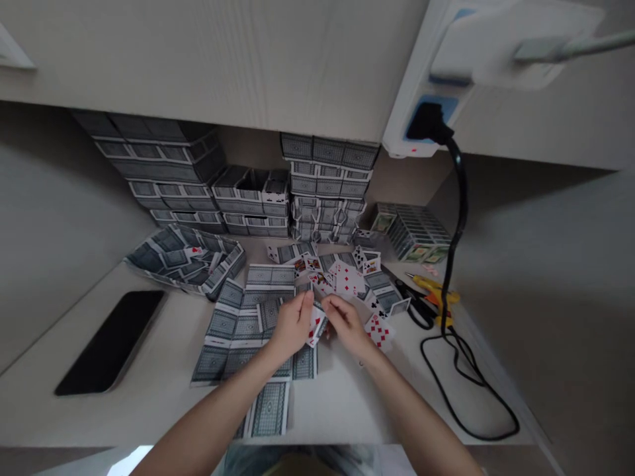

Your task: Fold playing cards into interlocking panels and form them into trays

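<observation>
Between my two hands is a playing card point(316, 324) with red diamonds on its face. My left hand point(294, 322) is closed on its left side, thumb on top. My right hand point(346, 325) pinches at its upper right edge; the fingers underneath are partly hidden. Under and left of my left hand lies a flat panel of joined cards point(238, 327), patterned backs up. Loose cards point(347, 277), some face up, are scattered beyond my hands. A face-up diamond card point(380, 330) lies right of my right hand.
Stacked card boxes point(169, 172) and a card tower point(330, 185) stand at the back. A folded-card tray point(183, 258) and a phone point(112, 340) are on the left. At right are black scissors point(419, 307), a yellow-handled tool point(436, 291) and a hanging black cable point(459, 218).
</observation>
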`<action>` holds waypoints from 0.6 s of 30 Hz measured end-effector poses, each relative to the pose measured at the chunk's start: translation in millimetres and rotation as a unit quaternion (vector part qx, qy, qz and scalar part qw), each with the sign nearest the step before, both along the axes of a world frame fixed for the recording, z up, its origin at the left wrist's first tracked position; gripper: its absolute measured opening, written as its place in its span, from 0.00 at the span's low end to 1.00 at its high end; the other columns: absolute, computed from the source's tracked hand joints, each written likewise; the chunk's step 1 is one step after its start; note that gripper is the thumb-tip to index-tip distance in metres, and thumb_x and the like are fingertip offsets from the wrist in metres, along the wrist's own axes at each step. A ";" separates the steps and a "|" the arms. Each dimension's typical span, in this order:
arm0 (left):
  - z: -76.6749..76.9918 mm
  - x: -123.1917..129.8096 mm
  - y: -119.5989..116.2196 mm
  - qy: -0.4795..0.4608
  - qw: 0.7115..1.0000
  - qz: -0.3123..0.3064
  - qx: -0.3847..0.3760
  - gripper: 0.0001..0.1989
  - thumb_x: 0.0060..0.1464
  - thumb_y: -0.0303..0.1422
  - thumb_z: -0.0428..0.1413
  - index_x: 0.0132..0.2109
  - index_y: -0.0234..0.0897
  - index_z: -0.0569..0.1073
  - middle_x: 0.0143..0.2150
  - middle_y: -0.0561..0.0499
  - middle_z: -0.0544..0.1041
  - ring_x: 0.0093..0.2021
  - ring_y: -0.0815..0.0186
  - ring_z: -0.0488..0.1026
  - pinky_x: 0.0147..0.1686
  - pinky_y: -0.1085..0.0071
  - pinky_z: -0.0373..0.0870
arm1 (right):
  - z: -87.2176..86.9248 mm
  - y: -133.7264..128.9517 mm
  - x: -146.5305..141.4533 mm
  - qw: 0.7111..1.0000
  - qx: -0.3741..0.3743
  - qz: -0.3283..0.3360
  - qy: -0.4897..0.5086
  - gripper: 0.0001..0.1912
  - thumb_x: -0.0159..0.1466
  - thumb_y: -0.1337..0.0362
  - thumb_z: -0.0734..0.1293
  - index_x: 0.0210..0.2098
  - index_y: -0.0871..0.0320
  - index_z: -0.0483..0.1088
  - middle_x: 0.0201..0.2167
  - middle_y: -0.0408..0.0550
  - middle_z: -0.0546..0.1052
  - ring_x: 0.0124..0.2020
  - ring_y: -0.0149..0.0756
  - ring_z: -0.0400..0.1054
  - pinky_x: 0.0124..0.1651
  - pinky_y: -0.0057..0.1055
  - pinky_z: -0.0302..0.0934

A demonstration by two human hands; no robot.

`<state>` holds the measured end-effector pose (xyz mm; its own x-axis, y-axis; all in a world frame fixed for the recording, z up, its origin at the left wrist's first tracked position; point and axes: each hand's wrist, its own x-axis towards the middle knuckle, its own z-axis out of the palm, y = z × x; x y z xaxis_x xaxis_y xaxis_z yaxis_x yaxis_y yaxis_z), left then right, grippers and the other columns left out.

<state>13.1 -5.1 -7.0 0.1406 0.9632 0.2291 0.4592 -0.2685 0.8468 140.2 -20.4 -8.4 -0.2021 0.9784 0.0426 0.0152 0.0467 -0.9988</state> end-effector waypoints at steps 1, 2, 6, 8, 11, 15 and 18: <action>0.9 0.3 -0.6 0.020 1.000 -0.002 0.010 0.18 0.55 0.38 0.39 0.22 0.36 0.58 0.16 0.57 0.58 0.19 0.73 0.56 0.20 0.76 0.50 | -1.0 0.5 0.2 1.000 0.001 0.007 -0.009 0.14 0.59 0.53 0.57 0.24 0.57 0.58 0.16 0.37 0.57 0.16 0.25 0.53 0.18 0.22 0.50; 1.9 0.5 -1.2 0.036 0.999 -0.002 0.019 0.18 0.55 0.38 0.39 0.21 0.36 0.58 0.16 0.57 0.58 0.19 0.73 0.56 0.20 0.76 0.50 | -1.7 0.9 0.1 1.000 0.005 0.013 -0.017 0.15 0.59 0.53 0.57 0.24 0.57 0.57 0.16 0.36 0.56 0.15 0.24 0.52 0.18 0.22 0.48; 4.8 0.7 -3.0 0.061 0.997 0.004 0.047 0.18 0.55 0.38 0.41 0.20 0.35 0.58 0.16 0.57 0.57 0.19 0.74 0.56 0.21 0.76 0.49 | 0.0 0.7 -2.0 0.998 0.046 0.004 -0.042 0.15 0.60 0.55 0.56 0.21 0.58 0.55 0.17 0.37 0.53 0.17 0.24 0.48 0.19 0.22 0.45; 4.9 0.4 -2.5 0.048 0.998 0.013 0.036 0.20 0.54 0.40 0.41 0.18 0.35 0.57 0.15 0.57 0.56 0.18 0.74 0.54 0.20 0.76 0.49 | 2.2 0.1 -3.1 0.996 0.072 -0.006 -0.056 0.15 0.60 0.56 0.56 0.21 0.58 0.56 0.17 0.37 0.53 0.19 0.24 0.48 0.21 0.23 0.45; 4.1 -0.5 0.7 -0.013 0.999 0.018 -0.024 0.23 0.53 0.44 0.41 0.17 0.35 0.56 0.14 0.58 0.54 0.17 0.75 0.52 0.19 0.76 0.47 | 3.9 -0.3 -3.9 0.995 0.082 -0.006 -0.056 0.15 0.60 0.57 0.56 0.20 0.59 0.57 0.18 0.38 0.55 0.20 0.25 0.48 0.22 0.23 0.45; 4.5 -3.2 6.7 -0.104 0.984 -0.028 -0.143 0.24 0.50 0.48 0.43 0.16 0.35 0.54 0.14 0.58 0.54 0.16 0.75 0.51 0.17 0.77 0.47 | 2.6 0.9 -2.3 0.998 0.060 -0.004 -0.025 0.16 0.59 0.55 0.58 0.20 0.59 0.59 0.16 0.38 0.56 0.18 0.25 0.49 0.21 0.23 0.45; 6.6 -5.5 8.6 -0.149 0.962 -0.060 -0.219 0.25 0.47 0.51 0.45 0.16 0.35 0.54 0.13 0.58 0.54 0.15 0.76 0.51 0.15 0.77 0.47 | 2.9 1.4 1.2 0.999 0.036 0.009 -0.007 0.17 0.58 0.55 0.58 0.20 0.59 0.59 0.15 0.37 0.56 0.17 0.24 0.49 0.19 0.23 0.44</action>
<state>7.6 3.5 -0.4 0.2487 0.9573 -0.1475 0.1655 0.1080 0.9803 141.4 -19.0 -5.5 -0.2213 0.9689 0.1103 0.0277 0.1193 -0.9925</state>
